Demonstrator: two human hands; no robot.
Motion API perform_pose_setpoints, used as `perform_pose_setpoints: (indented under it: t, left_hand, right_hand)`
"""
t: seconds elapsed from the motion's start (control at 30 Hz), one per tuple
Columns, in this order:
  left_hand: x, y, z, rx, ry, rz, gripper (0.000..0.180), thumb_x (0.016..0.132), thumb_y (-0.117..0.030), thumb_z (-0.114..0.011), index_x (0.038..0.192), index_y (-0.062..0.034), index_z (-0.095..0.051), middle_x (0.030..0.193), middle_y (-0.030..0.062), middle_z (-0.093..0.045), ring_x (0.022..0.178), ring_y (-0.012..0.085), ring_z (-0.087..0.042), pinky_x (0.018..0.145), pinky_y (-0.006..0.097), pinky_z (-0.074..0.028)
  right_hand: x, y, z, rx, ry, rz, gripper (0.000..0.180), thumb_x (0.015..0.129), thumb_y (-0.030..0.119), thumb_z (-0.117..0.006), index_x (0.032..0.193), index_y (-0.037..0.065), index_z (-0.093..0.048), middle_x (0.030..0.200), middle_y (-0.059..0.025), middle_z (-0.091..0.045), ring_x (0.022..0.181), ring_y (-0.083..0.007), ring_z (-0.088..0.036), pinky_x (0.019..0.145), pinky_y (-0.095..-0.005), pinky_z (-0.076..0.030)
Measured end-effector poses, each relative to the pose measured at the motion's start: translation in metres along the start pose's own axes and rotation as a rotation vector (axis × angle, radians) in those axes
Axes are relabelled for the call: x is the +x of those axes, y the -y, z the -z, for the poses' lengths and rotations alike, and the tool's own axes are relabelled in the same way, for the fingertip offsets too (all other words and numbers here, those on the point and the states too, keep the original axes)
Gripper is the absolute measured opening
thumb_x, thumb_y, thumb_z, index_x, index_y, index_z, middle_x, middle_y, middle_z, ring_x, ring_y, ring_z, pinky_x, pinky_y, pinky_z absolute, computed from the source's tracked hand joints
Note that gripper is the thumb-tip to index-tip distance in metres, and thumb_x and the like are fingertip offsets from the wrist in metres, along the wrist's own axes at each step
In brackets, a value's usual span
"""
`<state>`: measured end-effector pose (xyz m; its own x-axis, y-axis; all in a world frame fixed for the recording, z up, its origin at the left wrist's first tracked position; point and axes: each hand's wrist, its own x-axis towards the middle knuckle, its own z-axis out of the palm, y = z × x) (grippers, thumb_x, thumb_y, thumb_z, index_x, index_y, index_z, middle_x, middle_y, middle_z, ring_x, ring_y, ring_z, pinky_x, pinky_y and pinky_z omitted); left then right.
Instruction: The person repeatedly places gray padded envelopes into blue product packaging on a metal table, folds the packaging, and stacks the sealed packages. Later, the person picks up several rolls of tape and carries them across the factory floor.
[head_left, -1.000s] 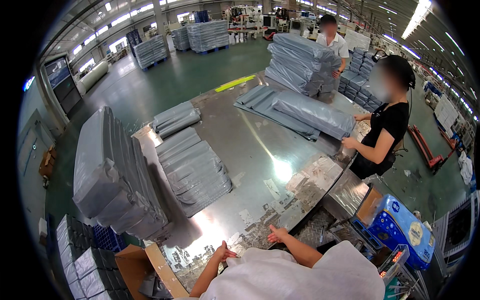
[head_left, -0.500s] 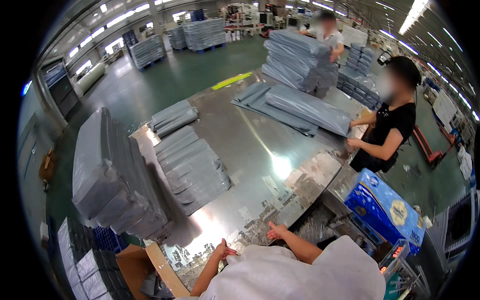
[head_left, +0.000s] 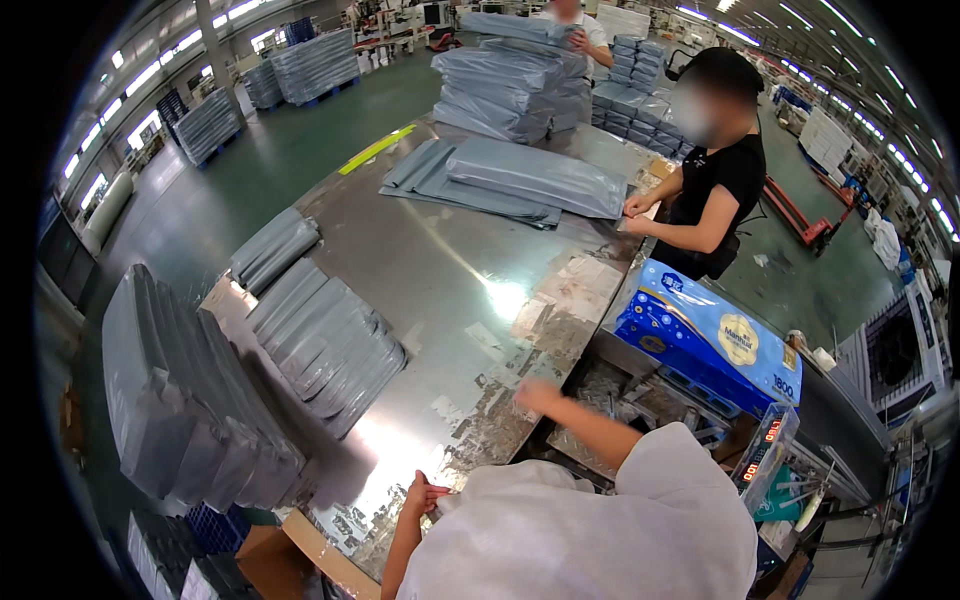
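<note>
Resting on steel table [head_left: 420, 260]: left hand [head_left: 424, 495]; right hand [head_left: 535, 393].

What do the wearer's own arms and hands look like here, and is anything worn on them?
Both forearms are bare, with no gloves, watch or rings visible. The left hand and right hand come out from under a bulky white wrapped bundle that hides the upper arms, so any sleeves cannot be seen.

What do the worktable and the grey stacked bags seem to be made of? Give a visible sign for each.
Worktable: probably stainless steel sheet, brushed; it mirrors the ceiling lights as a bright glare.
Grey stacked bags: likely plastic film, smooth and slightly glossy; they sag and crease softly.
</note>
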<state>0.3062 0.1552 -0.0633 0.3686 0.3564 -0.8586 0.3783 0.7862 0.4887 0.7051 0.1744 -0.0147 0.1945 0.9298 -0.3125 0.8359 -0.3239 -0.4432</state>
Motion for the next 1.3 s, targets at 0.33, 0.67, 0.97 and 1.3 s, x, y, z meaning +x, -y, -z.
perform_pose_setpoints:
  t: [0.33,0.67,0.97,1.3]
  left_hand:
    - [0.004,0.001,-0.006,-0.063,0.010,-0.098,0.081,0.080,-0.064,-0.015,0.079,0.0014,-0.063,0.067,0.0092,-0.063,0.038,0.0085,-0.042,0.035,0.019,-0.024]
    - [0.010,0.024,-0.015,-0.302,-0.051,-0.257,0.071,0.085,-0.054,-0.025,0.084,0.0105,-0.054,0.070,0.0201,-0.061,0.060,0.0260,-0.061,0.056,0.029,-0.051]
    - [0.001,-0.047,-0.022,-0.312,-0.190,-0.461,0.046,0.086,-0.043,-0.039,0.097,0.0003,-0.053,0.080,0.0117,-0.060,0.065,0.0189,-0.059,0.061,0.030,-0.050]
    - [0.010,-0.094,-0.033,-0.387,-0.553,-0.771,0.072,0.085,-0.044,-0.039,0.133,-0.0006,-0.007,0.133,0.0174,-0.023,0.123,0.0243,-0.023,0.100,0.030,-0.018]
  right_hand:
    - [0.028,-0.171,0.207,-1.056,-0.054,-0.133,0.024,0.078,0.019,-0.044,0.086,0.012,-0.065,0.091,-0.0061,-0.063,0.085,-0.0227,-0.059,0.073,-0.0390,-0.041]
    - [0.008,0.096,0.152,-1.214,0.337,0.586,0.018,0.072,0.017,-0.050,0.079,0.013,-0.066,0.084,-0.0068,-0.063,0.081,-0.0234,-0.060,0.065,-0.0336,-0.045]
    - [0.086,0.410,0.144,-0.768,-0.134,0.927,0.015,0.066,0.015,-0.052,0.071,0.010,-0.065,0.076,-0.0118,-0.062,0.070,-0.0241,-0.061,0.055,-0.0367,-0.045]
    - [0.204,0.258,0.054,0.084,-0.105,0.562,0.049,0.082,0.033,-0.045,0.123,0.007,-0.038,0.120,-0.0175,-0.044,0.108,-0.0334,-0.044,0.088,-0.0365,-0.037]
